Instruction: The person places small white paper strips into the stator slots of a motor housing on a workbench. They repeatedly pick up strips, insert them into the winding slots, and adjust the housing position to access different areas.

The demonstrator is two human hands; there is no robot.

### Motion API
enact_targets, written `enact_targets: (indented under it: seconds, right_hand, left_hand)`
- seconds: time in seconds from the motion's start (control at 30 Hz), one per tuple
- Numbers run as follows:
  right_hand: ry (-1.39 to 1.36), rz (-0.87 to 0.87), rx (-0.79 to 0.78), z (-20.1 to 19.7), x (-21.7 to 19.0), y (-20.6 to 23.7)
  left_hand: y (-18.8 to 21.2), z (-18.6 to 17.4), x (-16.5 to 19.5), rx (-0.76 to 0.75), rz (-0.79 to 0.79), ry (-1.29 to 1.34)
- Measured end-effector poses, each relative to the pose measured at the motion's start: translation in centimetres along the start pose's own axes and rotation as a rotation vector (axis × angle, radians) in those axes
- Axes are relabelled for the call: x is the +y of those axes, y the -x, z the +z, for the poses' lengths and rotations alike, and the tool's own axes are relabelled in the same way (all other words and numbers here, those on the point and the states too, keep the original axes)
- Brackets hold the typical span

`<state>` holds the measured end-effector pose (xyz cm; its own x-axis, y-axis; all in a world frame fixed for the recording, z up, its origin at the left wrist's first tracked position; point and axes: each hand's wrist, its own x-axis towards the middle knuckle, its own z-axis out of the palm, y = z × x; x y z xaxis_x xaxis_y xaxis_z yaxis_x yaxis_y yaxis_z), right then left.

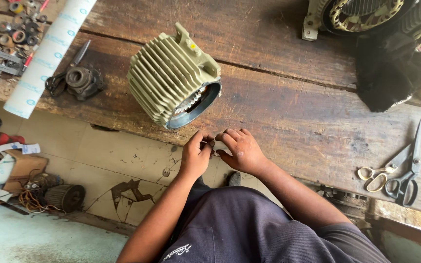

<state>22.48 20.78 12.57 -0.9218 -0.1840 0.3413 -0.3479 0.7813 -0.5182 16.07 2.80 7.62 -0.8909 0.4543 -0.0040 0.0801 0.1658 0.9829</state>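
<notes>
A small pale piece, too small to tell apart, is pinched between both hands just below the finned motor housing, at the near edge of the wooden worktop. The left hand has its fingers curled shut on the piece, and the right hand closes its fingers on it from the other side, the two hands touching. The housing, pale green, lies tilted on its side with its open end towards the hands. Left of the housing lie a dark bearing cap and a white paper roll; well to its right lie scissors.
</notes>
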Motion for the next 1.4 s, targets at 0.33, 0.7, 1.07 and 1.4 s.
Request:
enact_targets:
  seconds: [0.33, 0.7, 1.07, 1.4]
  right_hand:
    - [0.025, -0.076, 0.053, -0.4, 1.0, -0.5]
    - [0.062, -0.122, 0.109, -1.1, 1.9, -1.1]
    - [0.078, -0.116, 0.131, -1.5, 2.9, -1.4]
    - [0.095, -0.132, 0.164, -1.7, 3.4, -1.5]
  left_hand:
    - [-0.9, 0.6, -1.7, -0.053, -0.087, 0.257]
    - [-2.1, 0.4, -1.2, -0.086, -0.169, 0.251]
    - [-3.0, 1.2, -1.2, -0.06, -0.206, 0.3]
    - [-3.6, 1.9, -0.8, -0.034, -0.233, 0.296]
